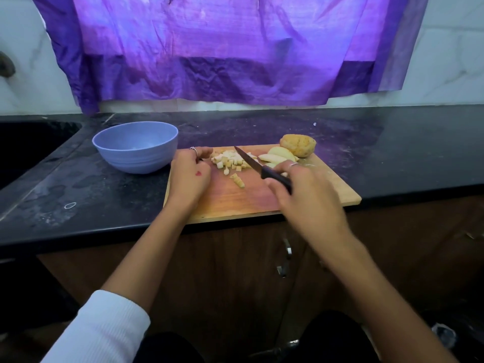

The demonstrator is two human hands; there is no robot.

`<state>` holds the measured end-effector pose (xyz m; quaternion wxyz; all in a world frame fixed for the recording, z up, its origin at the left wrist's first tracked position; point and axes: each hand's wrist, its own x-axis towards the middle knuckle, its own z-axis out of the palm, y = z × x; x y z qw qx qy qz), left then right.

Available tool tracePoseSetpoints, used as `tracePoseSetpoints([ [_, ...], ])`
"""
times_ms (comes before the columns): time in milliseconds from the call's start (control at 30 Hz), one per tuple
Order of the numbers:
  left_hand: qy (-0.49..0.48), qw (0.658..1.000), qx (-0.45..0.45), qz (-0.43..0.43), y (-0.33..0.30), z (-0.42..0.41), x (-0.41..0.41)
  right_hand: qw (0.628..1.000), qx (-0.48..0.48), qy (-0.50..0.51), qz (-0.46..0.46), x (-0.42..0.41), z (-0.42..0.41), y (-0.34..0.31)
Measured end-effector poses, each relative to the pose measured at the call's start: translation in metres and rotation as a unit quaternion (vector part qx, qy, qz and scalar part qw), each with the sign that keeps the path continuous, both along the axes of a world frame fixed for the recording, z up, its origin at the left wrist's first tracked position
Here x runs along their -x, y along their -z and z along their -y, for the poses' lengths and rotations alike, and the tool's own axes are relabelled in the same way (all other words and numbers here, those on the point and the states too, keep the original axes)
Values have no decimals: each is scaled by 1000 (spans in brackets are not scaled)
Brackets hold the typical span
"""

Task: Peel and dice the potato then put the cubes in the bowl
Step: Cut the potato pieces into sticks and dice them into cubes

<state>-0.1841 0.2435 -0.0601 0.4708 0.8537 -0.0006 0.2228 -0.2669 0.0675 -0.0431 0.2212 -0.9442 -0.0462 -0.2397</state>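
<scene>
Right hand (301, 189): fingers wrapped round the black handle of a knife (258, 165), blade pointing away toward the left hand. Left hand (190, 171): resting on the cutting board (327, 187), fingers curled under; whether they pinch anything cannot be told. Potato cubes (230, 159): heaped on the board between the two hands, a few strays nearer the person. Potato slices (275, 155): just beyond the right hand. Unpeeled potato piece (298, 145): behind the slices. Blue bowl (136, 146): on the counter (78, 189), just beyond the left hand.

pale potato cubes (230, 161) on board (327, 184), blue bowl (136, 148) left
</scene>
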Motion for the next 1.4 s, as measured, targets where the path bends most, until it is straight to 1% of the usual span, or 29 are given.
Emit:
tracePoseSetpoints([
  [67,0,1000,4,2,1,0,-1,999,-19,-43,-16,6,25,-3],
  [133,-3,1000,15,1,2,-1,-2,995,-3,-82,-60,12,46,-2],
  [167,-6,1000,20,2,3,0,-3,993,16,-84,-83,13,53,-2],
  [233,-15,1000,26,8,4,0,-4,991,51,-57,-109,3,56,-2],
  [267,-19,999,26,10,4,-1,-6,992,69,-37,-101,-5,54,-4],
  [333,-30,999,19,3,6,-3,-9,989,134,4,-58,-28,47,-6],
  [400,-36,999,11,-9,7,-5,-11,985,167,17,-31,-49,41,-11],
  [500,-28,1000,-3,-10,6,-5,-11,988,152,6,-8,-59,40,-20],
  [600,-32,999,-4,-9,5,-4,-11,994,105,-9,10,-48,52,-22],
  [633,-34,999,2,-9,5,-5,-11,994,104,-22,8,-42,54,-20],
  [700,-37,999,10,-8,6,-6,-11,989,138,-46,-3,-35,51,-13],
  [733,-37,999,9,-8,6,-7,-11,986,156,-53,-9,-35,47,-10],
  [800,-35,999,-4,-4,5,-6,-10,986,159,-55,-12,-40,40,-7],
  [867,-39,998,-38,29,4,-2,-7,993,107,-50,-12,-45,40,-7],
  [933,-56,991,-74,95,1,6,-2,999,-3,-32,-4,-49,53,-2],
  [1000,-59,984,-113,128,-5,20,6,994,-103,-9,22,-54,70,7],
  [1033,-41,982,-141,115,-9,31,9,988,-147,-6,36,-57,79,11],
  [1100,33,978,-203,44,-16,57,12,974,-221,-15,53,-62,90,16],
  [1167,98,959,-266,4,-16,82,11,964,-260,-24,56,-64,94,19],
  [1200,106,949,-296,-4,-14,93,9,961,-269,-24,56,-65,95,20],
  [1300,80,928,-362,-18,-8,109,2,958,-280,-31,57,-66,97,27],
  [1400,80,921,-381,-13,-4,112,-1,958,-278,-31,68,-67,99,31],
])
